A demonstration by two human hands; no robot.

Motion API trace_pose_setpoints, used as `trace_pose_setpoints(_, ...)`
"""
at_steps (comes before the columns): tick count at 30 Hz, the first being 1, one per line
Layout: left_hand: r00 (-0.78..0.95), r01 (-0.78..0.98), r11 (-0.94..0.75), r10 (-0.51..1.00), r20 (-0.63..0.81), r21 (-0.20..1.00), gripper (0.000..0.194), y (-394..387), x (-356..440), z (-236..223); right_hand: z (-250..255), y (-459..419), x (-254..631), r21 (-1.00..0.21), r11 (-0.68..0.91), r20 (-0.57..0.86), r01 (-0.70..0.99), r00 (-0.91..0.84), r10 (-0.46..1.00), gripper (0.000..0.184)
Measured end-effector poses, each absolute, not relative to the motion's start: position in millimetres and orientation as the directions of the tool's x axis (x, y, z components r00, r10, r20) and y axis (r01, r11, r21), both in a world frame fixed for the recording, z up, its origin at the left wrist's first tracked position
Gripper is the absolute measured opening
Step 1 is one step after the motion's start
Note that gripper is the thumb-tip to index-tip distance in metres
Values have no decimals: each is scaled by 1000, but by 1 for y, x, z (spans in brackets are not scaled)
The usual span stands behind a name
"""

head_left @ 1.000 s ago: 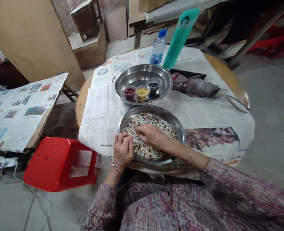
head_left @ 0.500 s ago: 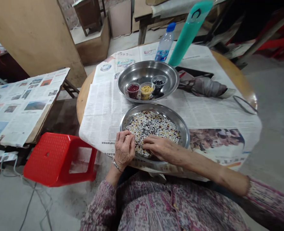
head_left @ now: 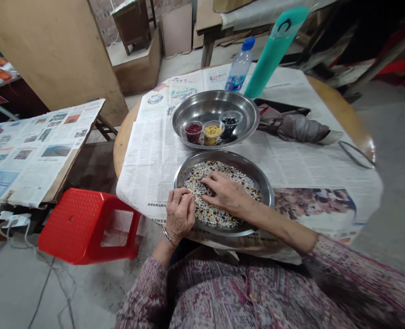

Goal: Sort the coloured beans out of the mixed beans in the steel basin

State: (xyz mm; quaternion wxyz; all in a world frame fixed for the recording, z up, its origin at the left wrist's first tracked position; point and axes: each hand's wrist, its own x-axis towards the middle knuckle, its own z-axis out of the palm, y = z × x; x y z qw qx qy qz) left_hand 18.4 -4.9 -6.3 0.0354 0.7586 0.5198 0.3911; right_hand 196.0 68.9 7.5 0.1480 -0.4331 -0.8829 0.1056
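Note:
My left hand, with a metal bracelet on its wrist, rests at the near rim of a shallow steel plate, its fingers curled together. Whether they pinch any grains is too small to tell. My right hand lies spread on a mix of white, dark and reddish grains and beans filling the plate. Behind it stands a larger steel basin holding small plastic cups of red beans, yellow grains and black beans.
Newspaper covers the round wooden table. On it stand a plastic water bottle, a teal flask and a folded umbrella. A red plastic stool sits to the left, beside a newspaper-covered table.
My right hand has slid farther out over the grains, away from the near rim. My left hand stays at the rim, and the whole view has shifted slightly.

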Motion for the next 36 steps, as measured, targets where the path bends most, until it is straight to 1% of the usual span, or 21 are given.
trace_pose_setpoints(2,153,759,-464,809,568,456,20,-5,18,-6,10,69,186,-355,629,97,692,-642,761,15)
trace_pose_setpoints(4,153,758,-468,805,574,454,19,-5,18,-6,13,69,182,-375,633,29,677,-674,738,16)
trace_pose_setpoints(6,154,757,-469,804,574,455,19,-5,18,-6,15,69,186,-389,640,-3,662,-696,718,17)
trace_pose_setpoints(8,154,754,-470,806,572,459,19,-5,18,-7,16,65,198,-410,659,0,631,-722,692,18)
trace_pose_setpoints(11,154,750,-474,804,575,461,17,-5,18,-8,13,54,224,-421,715,42,558,-776,630,19)
trace_pose_setpoints(14,149,749,-475,801,580,462,16,-4,18,-8,9,45,248,-380,770,123,512,-798,590,19)
trace_pose_setpoints(17,157,758,-463,813,560,459,13,-4,19,-1,6,42,263,-320,753,231,575,-724,651,22)
trace_pose_setpoints(19,194,779,-444,842,504,442,10,-4,20,8,4,43,267,-317,703,299,637,-636,711,24)
trace_pose_setpoints(20,232,791,-441,857,459,423,12,-3,21,13,2,43,268,-331,675,327,660,-591,738,25)
trace_pose_setpoints(21,280,804,-443,870,405,396,19,-2,22,17,1,43,267,-349,646,347,678,-547,762,26)
trace_pose_setpoints(23,385,822,-466,879,282,328,45,4,24,26,-2,44,264,-381,590,357,712,-476,804,26)
trace_pose_setpoints(25,458,833,-486,874,162,264,69,14,27,31,-4,45,259,-384,550,342,742,-439,831,29)
trace_pose_setpoints(27,477,850,-481,876,73,216,83,27,30,33,-2,49,252,-367,555,332,746,-453,828,35)
trace_pose_setpoints(29,478,862,-472,878,16,185,89,40,32,33,2,55,244,-343,581,314,738,-493,811,38)
trace_pose_setpoints(30,481,863,-473,877,-3,177,89,46,33,33,4,59,241,-331,585,294,741,-508,810,39)
trace_pose_setpoints(32,491,858,-480,871,-19,183,81,56,35,31,6,66,234,-308,563,229,767,-515,826,37)
trace_pose_setpoints(34,488,855,-475,873,-12,208,65,62,37,27,5,73,228,-301,538,162,787,-514,842,33)
trace_pose_setpoints(36,462,860,-450,887,7,241,44,64,39,21,1,77,223,-335,540,131,772,-529,838,31)
